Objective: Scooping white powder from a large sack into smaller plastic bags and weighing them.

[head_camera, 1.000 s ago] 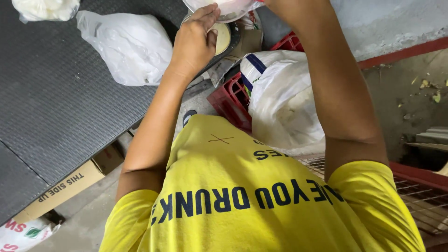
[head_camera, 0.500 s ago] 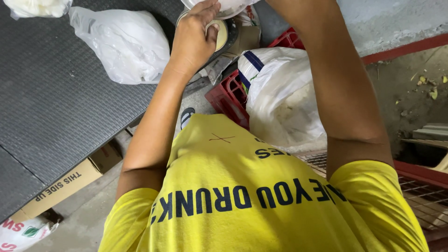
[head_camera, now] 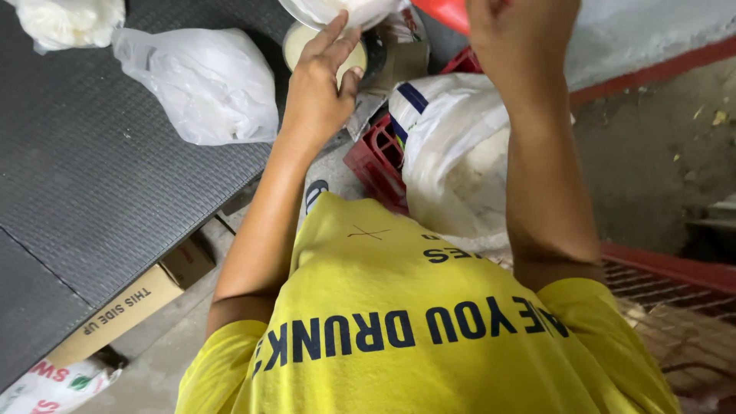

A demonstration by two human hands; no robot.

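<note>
My left hand (head_camera: 322, 84) reaches up with its fingers together against the lower edge of a white plastic bag (head_camera: 337, 9) at the top of the view. Just behind the fingers sits a round dark-rimmed container (head_camera: 360, 57) with a pale inside. My right hand (head_camera: 521, 34) is raised at the top right with its fingers curled. Its top is cut off by the frame, so what it holds is hidden. A red object (head_camera: 452, 11) shows right beside it. My yellow shirt (head_camera: 414, 322) fills the bottom.
A dark ribbed mat (head_camera: 100, 199) carries two tied white bags (head_camera: 207, 80). A red crate (head_camera: 379, 165) holds a large white sack (head_camera: 452, 161). A cardboard box (head_camera: 123, 307) lies under the mat's edge. A red metal grate (head_camera: 675, 299) is at the right.
Both hands sit lower in the view than before. The round container shows more fully behind my left fingers, and a red object has appeared beside my right hand.
</note>
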